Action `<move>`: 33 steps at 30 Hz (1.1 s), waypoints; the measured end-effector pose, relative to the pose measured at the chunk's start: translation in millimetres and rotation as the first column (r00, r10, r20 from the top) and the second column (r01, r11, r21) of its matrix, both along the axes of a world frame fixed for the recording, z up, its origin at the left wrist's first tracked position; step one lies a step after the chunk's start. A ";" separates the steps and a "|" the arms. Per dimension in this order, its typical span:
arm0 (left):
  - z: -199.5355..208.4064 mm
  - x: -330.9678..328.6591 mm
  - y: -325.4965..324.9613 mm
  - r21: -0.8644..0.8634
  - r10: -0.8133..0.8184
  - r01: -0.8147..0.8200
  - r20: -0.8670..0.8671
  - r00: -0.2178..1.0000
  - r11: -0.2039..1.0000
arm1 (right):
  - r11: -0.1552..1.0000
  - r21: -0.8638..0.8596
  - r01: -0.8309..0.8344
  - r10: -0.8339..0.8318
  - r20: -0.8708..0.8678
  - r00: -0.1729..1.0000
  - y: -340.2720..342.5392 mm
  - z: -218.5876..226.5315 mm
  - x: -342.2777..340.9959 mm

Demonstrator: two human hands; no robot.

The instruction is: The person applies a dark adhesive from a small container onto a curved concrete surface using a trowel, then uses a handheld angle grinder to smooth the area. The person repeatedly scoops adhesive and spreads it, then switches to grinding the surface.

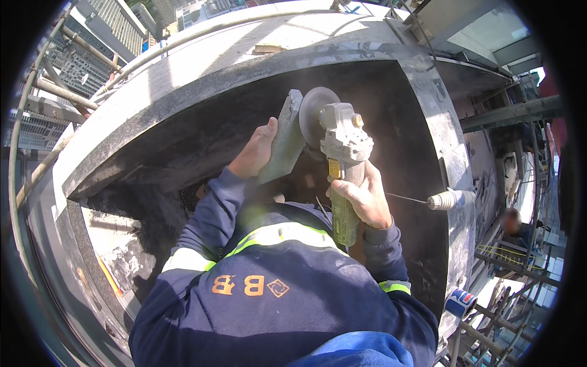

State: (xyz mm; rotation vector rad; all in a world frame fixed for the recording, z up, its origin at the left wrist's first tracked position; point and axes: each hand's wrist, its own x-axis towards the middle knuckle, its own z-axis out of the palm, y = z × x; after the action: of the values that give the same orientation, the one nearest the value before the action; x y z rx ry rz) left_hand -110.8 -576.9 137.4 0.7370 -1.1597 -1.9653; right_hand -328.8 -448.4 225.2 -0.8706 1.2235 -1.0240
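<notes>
My left hand (260,147) is closed around the outer side of a narrow grey stone slab (285,139), which I hold tilted up in front of my chest. My right hand (365,194) wraps the grip of an angle grinder (346,142) with a grey head and a greenish body. Its round disc (313,116) stands at the upper right edge of the slab; whether it touches the stone I cannot tell. The slab's lower end is partly hidden by my left sleeve and haze.
A pale ledge (202,61) curves round the dark recess before me. Scaffold poles (64,92) line the left. On the right ledge are a white tapered object (449,200) with a thin line and a blue-and-white can (460,303). Another person (516,226) is far right, near scaffolding.
</notes>
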 end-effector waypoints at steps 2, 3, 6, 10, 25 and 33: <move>-3.4 4.7 -4.7 -0.048 -0.044 0.046 0.032 0.999 0.998 | 0.998 -0.066 -0.006 0.005 -0.003 1.000 0.2 -0.5 1.3; -4.4 5.1 -5.0 -0.067 -0.067 0.070 0.046 0.997 0.995 | 0.996 -0.094 -0.007 0.006 -0.007 1.000 1.7 -0.5 1.0; -1.6 3.7 -1.3 -0.026 -0.063 0.063 0.024 0.998 0.998 | 0.996 -0.090 -0.009 0.008 -0.015 1.000 -1.3 -0.3 3.0; -0.3 -0.7 1.8 -0.027 -0.040 0.040 0.025 0.999 0.999 | 0.999 -0.047 0.005 -0.005 -0.011 1.000 -0.2 2.8 1.1; -2.1 0.0 -1.9 -0.030 -0.073 0.074 0.043 0.996 0.997 | 0.994 -0.112 -0.010 0.007 -0.026 1.000 -2.3 -1.8 2.2; -11.9 6.5 -7.0 -0.061 -0.130 0.134 0.067 0.989 0.989 | 0.997 -0.081 -0.017 0.016 -0.019 1.000 -4.3 -0.6 2.5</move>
State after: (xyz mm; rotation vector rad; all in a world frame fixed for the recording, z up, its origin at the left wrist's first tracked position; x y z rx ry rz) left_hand -104.3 -583.9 125.5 0.7078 -1.3348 -2.0142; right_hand -326.3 -452.7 224.7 -0.9534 1.1949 -1.0607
